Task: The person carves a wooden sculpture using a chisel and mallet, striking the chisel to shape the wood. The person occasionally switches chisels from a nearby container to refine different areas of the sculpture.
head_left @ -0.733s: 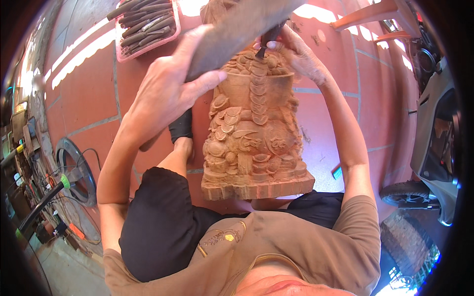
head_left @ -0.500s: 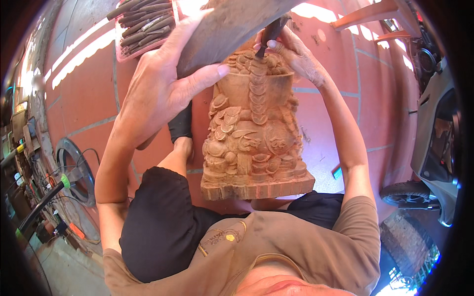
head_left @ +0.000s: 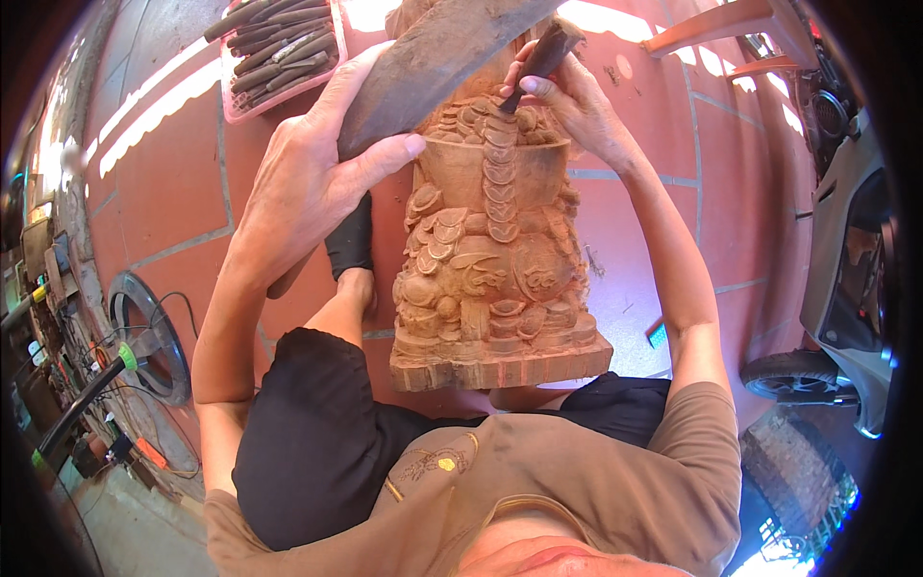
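A carved wooden figure (head_left: 490,274), covered in raised coin and ingot shapes, lies between my legs with its flat base toward me. My left hand (head_left: 293,192) is closed round a wooden mallet (head_left: 428,77), whose long flat head slants across the carving's far part. What looks like its handle end shows below my wrist. In my right hand (head_left: 585,108) is a dark-handled chisel (head_left: 550,53), pinched between thumb and fingers and tilted. Its tip meets the carving at the far end of the coin string. The mallet head and the chisel handle are apart.
A pink basket (head_left: 229,91) of dark-handled tools stands on the red tiled floor at far left. A wheel (head_left: 149,337) and cables are at left. At right are a motorbike (head_left: 851,279) and, farther off, an orange chair leg (head_left: 711,27). Wood chips (head_left: 594,260) lie beside the carving.
The mallet has drawn away from the chisel, so the top of the chisel's handle now shows. The handle leans farther right while its tip stays near the same spot. The carving has hardly moved.
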A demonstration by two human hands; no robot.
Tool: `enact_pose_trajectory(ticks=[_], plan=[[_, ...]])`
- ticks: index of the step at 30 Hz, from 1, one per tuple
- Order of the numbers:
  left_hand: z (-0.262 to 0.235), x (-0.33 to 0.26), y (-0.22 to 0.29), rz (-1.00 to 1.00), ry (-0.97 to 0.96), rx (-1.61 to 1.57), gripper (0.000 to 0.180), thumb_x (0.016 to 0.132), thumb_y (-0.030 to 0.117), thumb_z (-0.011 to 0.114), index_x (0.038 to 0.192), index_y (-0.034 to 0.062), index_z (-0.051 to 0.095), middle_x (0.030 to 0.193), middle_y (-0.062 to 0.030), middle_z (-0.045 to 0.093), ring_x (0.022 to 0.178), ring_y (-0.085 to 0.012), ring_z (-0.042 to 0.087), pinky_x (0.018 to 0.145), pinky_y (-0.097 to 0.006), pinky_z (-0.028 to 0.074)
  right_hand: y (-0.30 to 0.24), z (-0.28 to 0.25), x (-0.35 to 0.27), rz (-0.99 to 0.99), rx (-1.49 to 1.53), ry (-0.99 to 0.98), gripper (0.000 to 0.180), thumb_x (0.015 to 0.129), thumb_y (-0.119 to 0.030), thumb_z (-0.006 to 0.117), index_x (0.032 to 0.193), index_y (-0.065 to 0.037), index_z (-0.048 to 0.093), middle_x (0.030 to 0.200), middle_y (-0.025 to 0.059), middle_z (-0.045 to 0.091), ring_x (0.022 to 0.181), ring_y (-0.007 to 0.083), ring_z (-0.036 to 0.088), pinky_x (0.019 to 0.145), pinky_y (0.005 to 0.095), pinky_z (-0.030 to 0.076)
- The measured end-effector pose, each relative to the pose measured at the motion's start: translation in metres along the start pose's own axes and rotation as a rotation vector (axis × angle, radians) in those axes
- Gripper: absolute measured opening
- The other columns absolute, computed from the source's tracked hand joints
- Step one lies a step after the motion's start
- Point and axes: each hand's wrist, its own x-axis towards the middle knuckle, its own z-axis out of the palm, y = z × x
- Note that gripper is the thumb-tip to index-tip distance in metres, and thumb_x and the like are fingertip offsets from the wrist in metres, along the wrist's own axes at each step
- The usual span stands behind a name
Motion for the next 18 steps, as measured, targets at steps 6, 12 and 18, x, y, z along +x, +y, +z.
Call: enact_pose_trajectory(ticks=[6,12,18], plan=[[-0.003,-0.003,0.009,0.015,0.005,-0.021,0.066,0.089,0.027,0.073,0.144,0.0088,0.042,0.111,-0.0219,0.069,0.104,-0.0288,0.068,0.091,-0.038,0.05,-0.006,-0.003,-0.002,-0.052,-0.067,-0.075,0.022,0.098,-0.012,0.059,0.118,-0.004,0.053,0.106,0.0046,0.064,0.102,0.014,0.064,0.09,0.0309,0.052],[0.005,-0.001,0.011,-0.009,-0.073,-0.046,0.069,0.087,0.023,0.074,0.144,0.0045,0.042,0.113,-0.0209,0.067,0.106,-0.0282,0.066,0.093,-0.037,0.049,-0.015,-0.002,-0.006,-0.048,-0.114,-0.076,0.021,0.098,-0.014,0.06,0.117,-0.005,0.054,0.106,0.0047,0.064,0.103,0.0142,0.063,0.093,0.0316,0.051],[0.007,0.006,0.001,0.128,-0.037,0.048,0.069,0.086,0.024,0.075,0.144,0.006,0.041,0.104,-0.0269,0.067,0.093,-0.0366,0.069,0.084,-0.038,0.052,-0.006,-0.002,-0.008,-0.003,0.06,-0.016,0.022,0.099,-0.018,0.06,0.118,-0.007,0.055,0.106,0.003,0.064,0.104,0.0161,0.063,0.094,0.0344,0.05]])
